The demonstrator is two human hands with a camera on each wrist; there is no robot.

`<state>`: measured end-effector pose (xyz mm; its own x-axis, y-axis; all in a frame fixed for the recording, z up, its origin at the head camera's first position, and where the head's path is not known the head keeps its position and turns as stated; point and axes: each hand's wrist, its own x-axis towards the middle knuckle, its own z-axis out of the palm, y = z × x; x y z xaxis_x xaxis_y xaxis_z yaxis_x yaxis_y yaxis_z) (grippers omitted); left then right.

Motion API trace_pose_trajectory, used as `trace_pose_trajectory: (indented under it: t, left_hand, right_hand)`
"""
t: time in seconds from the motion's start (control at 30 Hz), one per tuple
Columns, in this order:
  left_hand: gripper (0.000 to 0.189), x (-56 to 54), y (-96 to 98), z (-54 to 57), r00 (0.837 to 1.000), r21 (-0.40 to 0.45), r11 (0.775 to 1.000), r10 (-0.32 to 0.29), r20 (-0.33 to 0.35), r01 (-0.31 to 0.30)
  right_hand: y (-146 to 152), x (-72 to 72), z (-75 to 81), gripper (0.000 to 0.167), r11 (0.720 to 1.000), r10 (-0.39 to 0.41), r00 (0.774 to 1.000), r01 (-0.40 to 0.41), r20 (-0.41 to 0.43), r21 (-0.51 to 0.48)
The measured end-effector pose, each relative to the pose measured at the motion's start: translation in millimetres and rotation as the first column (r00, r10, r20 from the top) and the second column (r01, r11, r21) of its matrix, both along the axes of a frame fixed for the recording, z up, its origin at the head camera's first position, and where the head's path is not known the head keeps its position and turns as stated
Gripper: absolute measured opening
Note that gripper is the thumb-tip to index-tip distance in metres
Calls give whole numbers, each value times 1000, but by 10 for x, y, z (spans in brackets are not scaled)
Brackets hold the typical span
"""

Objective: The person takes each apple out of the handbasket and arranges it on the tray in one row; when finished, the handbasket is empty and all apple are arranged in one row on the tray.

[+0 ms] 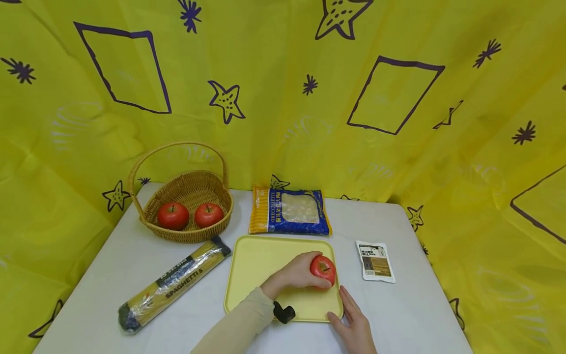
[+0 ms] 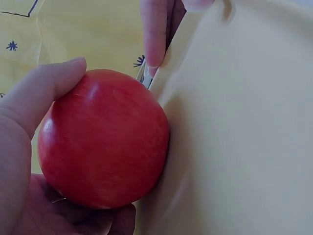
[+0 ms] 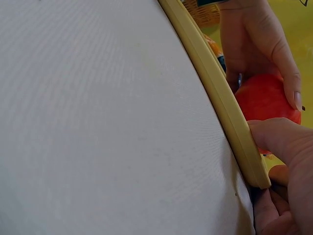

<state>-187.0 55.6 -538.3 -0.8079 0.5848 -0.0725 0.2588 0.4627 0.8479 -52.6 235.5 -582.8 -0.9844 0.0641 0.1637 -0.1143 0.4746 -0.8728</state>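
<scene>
My left hand [image 1: 299, 273] grips a red apple [image 1: 323, 271] over the right part of a pale yellow tray [image 1: 252, 265]. In the left wrist view, thumb and fingers wrap the apple [image 2: 105, 142] from two sides, its round face close against the tray; whether it bears its weight there I cannot tell. At the tray's near right corner, my right hand [image 1: 355, 327] holds the edge. The right wrist view has its thumb on the tray's rim [image 3: 215, 88] and curled fingers at the corner below, partly hidden.
A wicker basket [image 1: 179, 236] with two red apples [image 1: 173, 216] stands at the back left. Before it lies a spaghetti pack [image 1: 174, 287]. An orecchiette bag [image 1: 292, 212] lies behind the tray, and a small white packet [image 1: 375, 262] to its right. Yellow patterned cloth [image 1: 274, 137] surrounds the table.
</scene>
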Motion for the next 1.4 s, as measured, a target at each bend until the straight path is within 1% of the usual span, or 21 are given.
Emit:
trace_pose_trajectory:
  t: [0.13, 0.3, 0.37, 0.47, 0.53, 0.6, 0.67, 0.7, 0.8, 0.9, 0.97, 1.03, 1.1, 1.13, 1.2, 1.23, 1.3, 1.33, 1.4]
  left_hand:
    - [90, 27, 5, 5, 1000, -25, 1000, 17, 4, -17]
    - [96, 40, -46, 54, 999, -21, 999, 32, 7, -32]
    - [98, 32, -102, 95, 999, -4, 999, 45, -10, -45]
    - [99, 0, -233, 186, 997, 48, 996, 74, -36, -72]
    - [98, -31, -353, 258, 995, 97, 992, 91, -46, -86]
    - [96, -65, -494, 329, 993, 163, 982, 109, -49, -100]
    - [93, -97, -648, 403, 990, 241, 964, 128, -57, -111]
    - [91, -111, -728, 442, 988, 279, 953, 140, -66, -117]
    - [86, -161, -971, 558, 979, 403, 906, 183, -91, -132]
    - [82, -209, -1230, 669, 967, 530, 836, 232, -103, -144]
    - [80, -220, -1407, 800, 960, 603, 785, 259, -108, -144]
    - [78, -285, -1597, 851, 951, 667, 732, 286, -117, -138]
    - [78, -355, -1794, 907, 945, 709, 691, 306, -113, -139]
    - [77, -400, -1894, 921, 941, 723, 676, 319, -111, -144]
    - [77, -518, -2098, 885, 933, 737, 656, 347, -99, -166]
    - [77, -557, -2192, 897, 928, 733, 654, 361, -85, -187]
    - [77, -636, -2363, 902, 920, 706, 668, 387, -59, -236]
    - [77, -675, -2438, 899, 916, 681, 684, 399, -51, -260]
    - [79, -746, -2570, 886, 909, 610, 729, 415, -34, -310]
  right_hand:
    - [-6, 0, -5, 67, 1000, 0, 1000, 1, 11, -12]
    - [-25, -5, 16, 69, 1000, -27, 995, 28, 98, -8]
    - [-33, -7, 29, 71, 999, -34, 990, 35, 135, -4]
    - [-41, -7, 43, 71, 999, -42, 987, 41, 158, 12]
    - [-42, -6, 46, 71, 999, -47, 987, 45, 153, 16]
    - [-38, -5, 45, 71, 999, -45, 988, 42, 147, 25]
    - [-30, -6, 36, 70, 999, -43, 989, 41, 139, 18]
    - [-27, -7, 30, 70, 999, -42, 990, 41, 131, 15]
    - [-16, -6, 9, 70, 999, -39, 993, 39, 110, 10]
    - [-9, -5, -6, 70, 999, -32, 996, 32, 83, 5]
    - [-4, -7, -7, 70, 1000, -28, 997, 28, 76, 8]
    - [-3, -10, -1, 69, 1000, -27, 997, 26, 71, 8]
    - [0, -11, 5, 69, 1000, -26, 997, 25, 70, 10]
    - [0, -11, 6, 69, 1000, -26, 997, 25, 68, 9]
    - [0, -11, 2, 69, 1000, -24, 998, 23, 56, 7]
    - [2, -11, -3, 69, 1000, -22, 999, 22, 49, 5]
    - [6, -13, -13, 68, 1000, -19, 999, 19, 36, 8]
    - [8, -13, -17, 68, 1000, -18, 999, 18, 31, 10]
    - [13, -15, -24, 68, 1000, -15, 1000, 15, 23, 11]
